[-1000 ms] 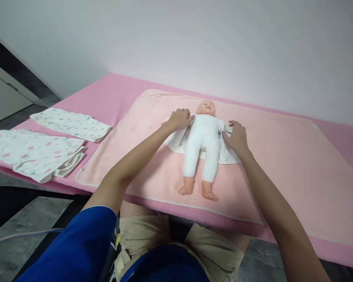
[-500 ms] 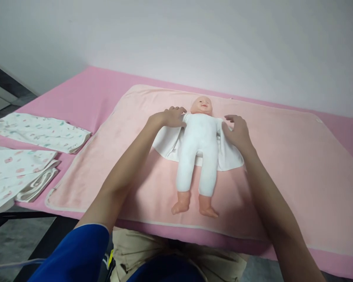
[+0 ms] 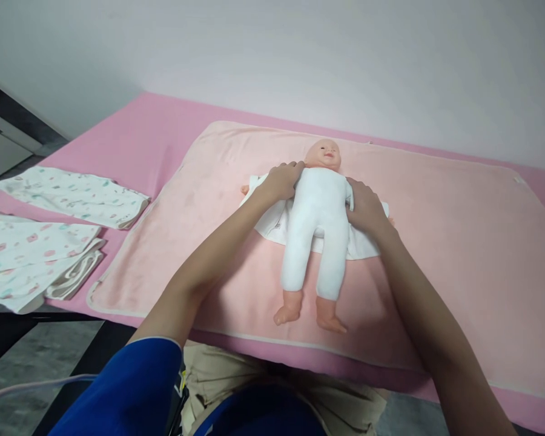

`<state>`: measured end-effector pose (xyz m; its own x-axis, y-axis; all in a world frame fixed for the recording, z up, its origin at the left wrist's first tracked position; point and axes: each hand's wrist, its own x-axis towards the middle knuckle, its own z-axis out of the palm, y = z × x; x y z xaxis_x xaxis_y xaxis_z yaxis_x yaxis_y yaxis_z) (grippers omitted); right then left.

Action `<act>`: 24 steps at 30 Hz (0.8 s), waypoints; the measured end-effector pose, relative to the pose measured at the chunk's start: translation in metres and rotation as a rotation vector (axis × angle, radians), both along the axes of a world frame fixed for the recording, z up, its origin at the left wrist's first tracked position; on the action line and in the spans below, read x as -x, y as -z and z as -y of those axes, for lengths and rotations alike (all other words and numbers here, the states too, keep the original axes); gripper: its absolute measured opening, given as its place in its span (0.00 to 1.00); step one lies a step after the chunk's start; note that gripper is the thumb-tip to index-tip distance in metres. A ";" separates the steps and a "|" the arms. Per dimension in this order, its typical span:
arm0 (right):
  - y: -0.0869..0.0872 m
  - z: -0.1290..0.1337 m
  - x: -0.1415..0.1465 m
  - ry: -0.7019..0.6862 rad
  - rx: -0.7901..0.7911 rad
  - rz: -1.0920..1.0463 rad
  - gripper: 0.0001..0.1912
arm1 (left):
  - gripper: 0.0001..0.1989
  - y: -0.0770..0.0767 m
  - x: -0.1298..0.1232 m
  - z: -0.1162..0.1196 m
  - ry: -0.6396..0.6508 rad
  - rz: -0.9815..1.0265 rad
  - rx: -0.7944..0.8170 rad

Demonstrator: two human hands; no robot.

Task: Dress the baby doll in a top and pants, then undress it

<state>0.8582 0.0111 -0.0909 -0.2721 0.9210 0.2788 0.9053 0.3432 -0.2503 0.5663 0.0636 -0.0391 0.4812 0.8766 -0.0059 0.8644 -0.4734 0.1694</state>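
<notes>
Pink counter (image 3: 163,133) bears a doll (image 3: 320,200) on a white garment (image 3: 363,247); left hand (image 3: 287,180) and right hand (image 3: 366,204) half-curled against its sides, grip unclear; uneven tugging could bunch that garment.

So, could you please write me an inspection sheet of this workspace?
Surface: pink table with a lighter peach blanket spread over much of it.
Job's things: doll lying face up; open white garment spread beneath it.
Clutter: farther printed cloth and nearer printed cloth, both folded, left of the blanket.
Hands: left hand and right hand at opposite sides of the doll's upper body; cannot tell whether either grips the garment.
Cables: one pale cable below table level at lower left, passing out of sight by the blue sleeve.
Surroundings: pale wall behind; grey floor below.
</notes>
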 end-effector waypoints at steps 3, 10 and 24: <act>0.000 0.005 0.015 0.177 0.001 0.024 0.36 | 0.31 0.004 0.001 -0.002 0.000 0.027 -0.024; 0.000 0.006 0.020 0.262 -0.163 0.040 0.36 | 0.33 0.010 -0.006 0.000 -0.033 0.081 -0.077; 0.024 -0.003 0.010 0.248 -0.156 0.091 0.39 | 0.27 0.056 -0.021 -0.001 -0.119 0.090 -0.307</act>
